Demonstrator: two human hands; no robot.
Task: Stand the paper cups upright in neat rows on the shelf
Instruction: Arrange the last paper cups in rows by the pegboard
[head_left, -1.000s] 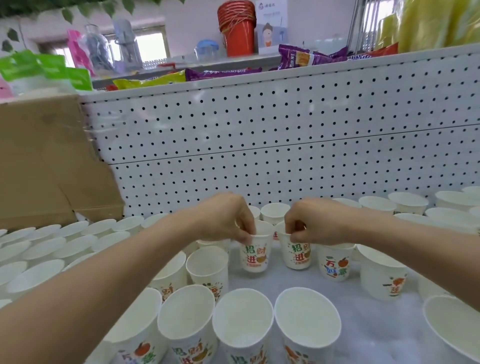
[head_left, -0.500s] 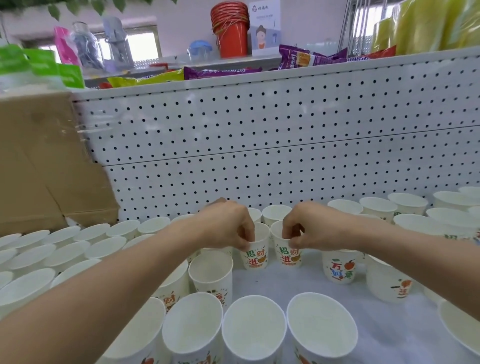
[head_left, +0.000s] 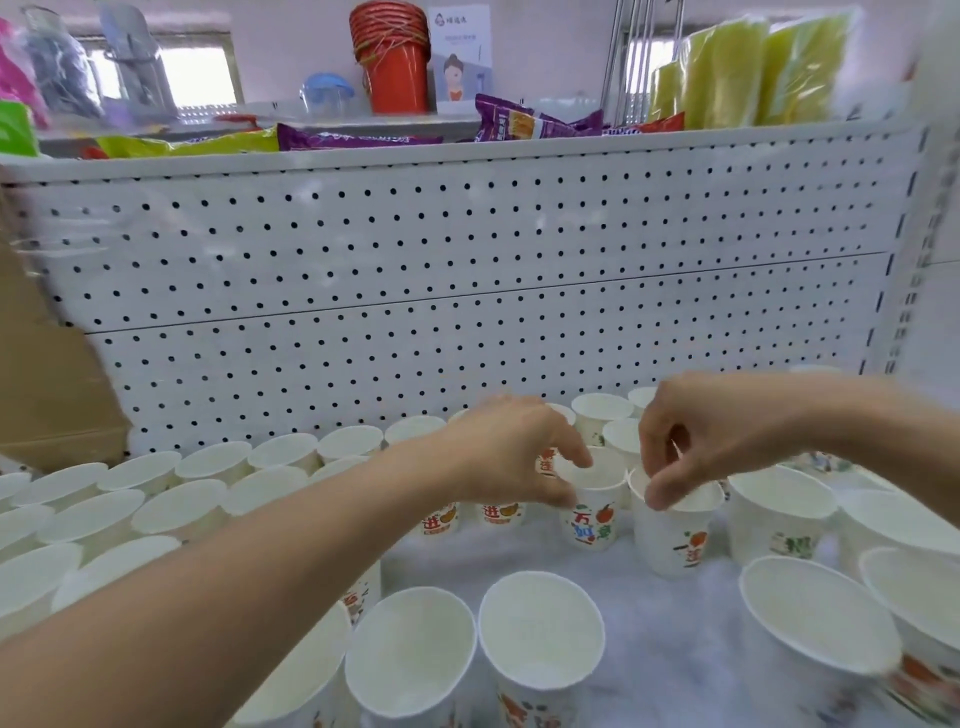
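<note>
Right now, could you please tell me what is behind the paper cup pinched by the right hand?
More upright cups stand behind that paper cup, then the pegboard panel; the right hand hides those nearest it.

Left hand (head_left: 509, 452) bare, right hand (head_left: 711, 431) bare, left forearm (head_left: 234, 597) and right forearm (head_left: 883, 426) uncovered to the frame edge, nails blurred.

Two hands (head_left: 519, 452) (head_left: 719, 436), dozens of paper cups (head_left: 540, 629)

Left hand (head_left: 509, 452) masks the rim of the white paper cup with blue-red print (head_left: 595, 522), right hand (head_left: 727, 441) the rim of the white orange-printed paper cup (head_left: 670, 545). Left forearm (head_left: 234, 582) half-buries printed white cups (head_left: 498, 512). Front white paper cups (head_left: 540, 639) cut off below; far-right white cups (head_left: 930, 603) blurred.
</note>
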